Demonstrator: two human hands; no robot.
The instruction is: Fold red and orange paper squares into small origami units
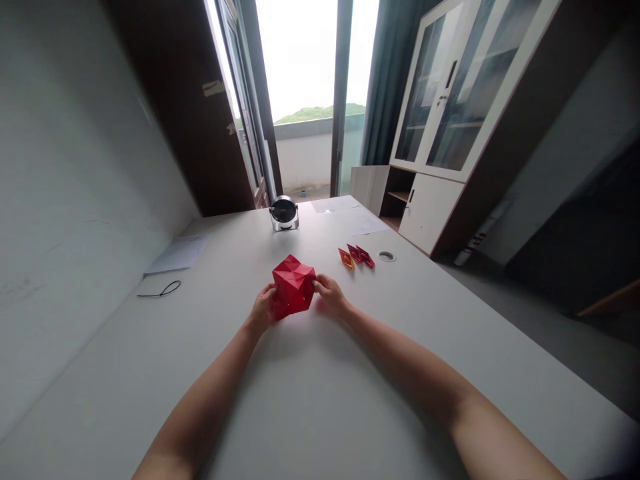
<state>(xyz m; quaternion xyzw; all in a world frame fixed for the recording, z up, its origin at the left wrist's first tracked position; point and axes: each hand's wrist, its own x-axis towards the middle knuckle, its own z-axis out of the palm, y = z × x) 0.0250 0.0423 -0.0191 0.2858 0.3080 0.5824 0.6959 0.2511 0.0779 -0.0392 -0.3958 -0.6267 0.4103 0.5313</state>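
A creased sheet of red origami paper [294, 283], partly folded with raised ridges, is held up just over the white table [320, 393]. My left hand [263, 307] pinches its left edge between thumb and fingers. On the opposite side, my right hand [329, 292] grips the right corner the same way. The fingers behind the paper are hidden. Beyond my right hand lie several small folded paper pieces: an orange one [346, 259] at the left, with red ones [361, 255] beside it.
A round black device on a metal stand [285, 213] is at the table's far end. White papers [177, 254] and a black loop of cord [165, 290] lie at left. A round cable hole [387, 256] is near the right edge. A cabinet [435, 207] stands beyond.
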